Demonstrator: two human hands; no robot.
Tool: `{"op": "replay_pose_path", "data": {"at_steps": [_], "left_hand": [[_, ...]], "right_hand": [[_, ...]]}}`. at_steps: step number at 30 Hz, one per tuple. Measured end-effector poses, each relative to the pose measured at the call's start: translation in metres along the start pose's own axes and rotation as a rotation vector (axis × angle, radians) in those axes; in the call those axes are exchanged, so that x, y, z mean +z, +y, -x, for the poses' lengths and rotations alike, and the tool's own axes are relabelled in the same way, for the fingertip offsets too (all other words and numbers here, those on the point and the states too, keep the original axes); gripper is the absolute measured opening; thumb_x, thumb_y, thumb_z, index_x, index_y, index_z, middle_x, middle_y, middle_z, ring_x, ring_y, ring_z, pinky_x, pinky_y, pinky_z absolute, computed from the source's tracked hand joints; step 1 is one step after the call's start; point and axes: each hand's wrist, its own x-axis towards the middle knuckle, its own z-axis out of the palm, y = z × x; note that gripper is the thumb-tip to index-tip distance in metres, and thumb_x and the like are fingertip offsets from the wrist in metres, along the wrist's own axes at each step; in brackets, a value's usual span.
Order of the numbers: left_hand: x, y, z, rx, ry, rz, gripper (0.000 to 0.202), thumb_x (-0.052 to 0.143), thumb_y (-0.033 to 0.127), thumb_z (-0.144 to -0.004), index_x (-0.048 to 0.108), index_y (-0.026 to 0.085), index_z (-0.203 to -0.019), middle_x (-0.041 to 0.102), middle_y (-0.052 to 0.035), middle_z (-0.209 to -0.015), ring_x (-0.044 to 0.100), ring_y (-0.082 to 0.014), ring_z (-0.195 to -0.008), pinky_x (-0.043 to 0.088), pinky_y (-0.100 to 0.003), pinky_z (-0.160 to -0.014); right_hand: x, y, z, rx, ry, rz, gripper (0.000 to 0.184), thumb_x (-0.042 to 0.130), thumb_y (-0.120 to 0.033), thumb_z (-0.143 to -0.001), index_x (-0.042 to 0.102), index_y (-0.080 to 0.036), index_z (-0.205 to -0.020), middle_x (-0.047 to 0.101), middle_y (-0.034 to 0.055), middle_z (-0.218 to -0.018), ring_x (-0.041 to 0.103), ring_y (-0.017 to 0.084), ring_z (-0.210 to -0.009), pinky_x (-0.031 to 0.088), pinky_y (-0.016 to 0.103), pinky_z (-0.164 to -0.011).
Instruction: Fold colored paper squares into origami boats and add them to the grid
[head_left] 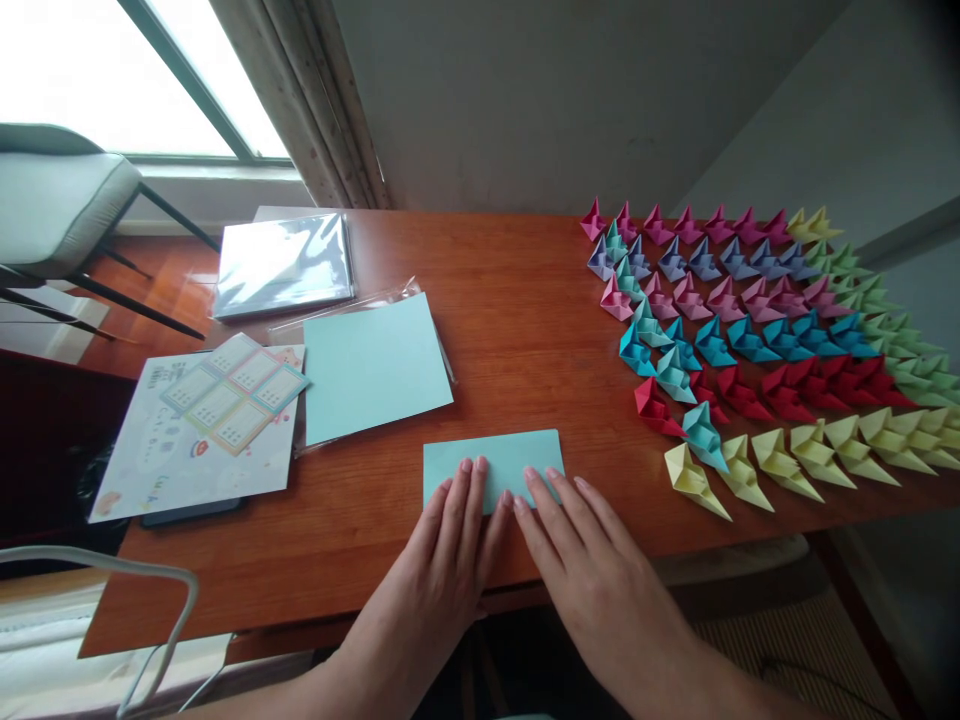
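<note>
Our left hand [448, 580] and right hand [592, 555] lie flat, fingers slightly spread, tips on the mint strip [517, 450] near the worktop's [510, 300] front edge. Paper boats [714, 344] crowd our right; stack [375, 360], cards [234, 390], wrapped pack [281, 262] left.

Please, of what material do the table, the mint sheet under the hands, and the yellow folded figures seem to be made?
Table: likely wood or wood veneer, semi-gloss; visible grain and soft sheen.
Mint sheet: apparently paper, matt; flat, thin, straight-edged.
Yellow folded figures: probably paper too, matt; sharp creases and pointed tips.
</note>
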Motion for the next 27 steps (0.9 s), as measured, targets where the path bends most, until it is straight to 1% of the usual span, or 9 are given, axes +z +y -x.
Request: {"op": "replay_pose_path", "data": {"at_steps": [4, 9, 13, 16, 18, 20, 23, 25, 27], "left_hand": [[-0.001, -0.002, -0.001, 0.003, 0.005, 0.010, 0.080, 0.061, 0.055, -0.087, 0.043, 0.011, -0.152, 0.042, -0.0210, -0.157, 0.039, -0.0355, -0.146, 0.036, -0.045, -0.120], [-0.002, -0.001, 0.001, -0.017, 0.020, 0.055, 0.066, 0.055, 0.042, -0.092, 0.045, 0.015, -0.151, 0.044, -0.0165, -0.157, 0.037, -0.0330, -0.147, 0.038, -0.045, -0.119], [-0.001, -0.004, 0.012, -0.034, 0.029, 0.105, 0.060, 0.049, 0.036, -0.095, 0.046, 0.011, -0.150, 0.040, -0.0184, -0.159, 0.033, -0.0321, -0.149, 0.040, -0.046, -0.119], [0.003, -0.008, 0.025, -0.068, 0.052, 0.147, 0.058, 0.042, 0.030, -0.096, 0.045, 0.011, -0.151, 0.040, -0.0172, -0.159, 0.032, -0.0321, -0.150, 0.040, -0.047, -0.119], [0.005, -0.011, 0.036, -0.091, 0.054, 0.173, 0.060, 0.039, 0.030, -0.098, 0.038, 0.008, -0.153, 0.037, -0.0194, -0.161, 0.030, -0.0338, -0.150, 0.035, -0.049, -0.121], [0.006, -0.013, 0.047, -0.129, 0.063, 0.191, 0.063, 0.035, 0.034, -0.101, 0.029, 0.003, -0.156, 0.034, -0.0223, -0.161, 0.028, -0.0357, -0.151, 0.025, -0.050, -0.125], [0.004, -0.013, 0.059, -0.198, 0.077, 0.224, 0.066, 0.032, 0.038, -0.103, 0.021, 0.002, -0.158, 0.035, -0.0227, -0.160, 0.027, -0.0349, -0.151, 0.014, -0.049, -0.128], [0.001, -0.013, 0.063, -0.244, 0.097, 0.254, 0.068, 0.034, 0.042, -0.103, 0.021, 0.004, -0.158, 0.038, -0.0214, -0.159, 0.030, -0.0336, -0.151, 0.014, -0.047, -0.127], [-0.002, -0.014, 0.063, -0.290, 0.132, 0.284, 0.072, 0.039, 0.048, -0.101, 0.024, 0.007, -0.158, 0.042, -0.0198, -0.157, 0.035, -0.0329, -0.148, 0.017, -0.046, -0.126]], "right_hand": [[0.000, 0.000, 0.000, -0.002, 0.001, 0.003, 0.051, 0.041, -0.013, -0.094, 0.052, -0.007, -0.143, 0.047, 0.0165, -0.154, 0.042, 0.035, -0.141, 0.041, 0.051, -0.114], [0.000, 0.000, 0.000, 0.001, -0.001, 0.005, 0.051, 0.041, -0.014, -0.094, 0.053, -0.007, -0.143, 0.047, 0.0170, -0.155, 0.043, 0.034, -0.141, 0.041, 0.051, -0.114], [-0.001, 0.000, -0.002, -0.008, 0.003, 0.004, 0.052, 0.042, -0.012, -0.093, 0.052, -0.007, -0.144, 0.048, 0.0176, -0.153, 0.044, 0.035, -0.140, 0.042, 0.052, -0.113], [-0.002, 0.000, -0.002, -0.002, -0.002, 0.002, 0.052, 0.042, -0.012, -0.093, 0.051, -0.006, -0.144, 0.048, 0.0185, -0.153, 0.044, 0.036, -0.140, 0.042, 0.052, -0.112], [-0.002, 0.000, -0.001, 0.001, -0.003, -0.002, 0.053, 0.042, -0.012, -0.093, 0.051, -0.006, -0.144, 0.048, 0.0187, -0.153, 0.044, 0.036, -0.140, 0.042, 0.052, -0.112], [-0.002, 0.000, -0.001, 0.000, 0.000, -0.009, 0.052, 0.041, -0.011, -0.093, 0.051, -0.005, -0.144, 0.048, 0.0187, -0.153, 0.045, 0.036, -0.140, 0.042, 0.052, -0.112], [-0.001, 0.000, -0.002, 0.006, 0.005, -0.024, 0.052, 0.040, -0.010, -0.093, 0.051, -0.006, -0.144, 0.050, 0.0181, -0.152, 0.046, 0.035, -0.139, 0.042, 0.052, -0.112], [-0.002, 0.001, -0.003, 0.010, 0.012, -0.038, 0.051, 0.041, -0.010, -0.092, 0.053, -0.007, -0.142, 0.051, 0.0172, -0.151, 0.046, 0.035, -0.138, 0.042, 0.052, -0.112], [-0.003, 0.003, -0.004, 0.011, 0.025, -0.060, 0.049, 0.042, -0.010, -0.093, 0.056, -0.009, -0.140, 0.053, 0.0155, -0.149, 0.048, 0.034, -0.136, 0.041, 0.052, -0.112]]}}
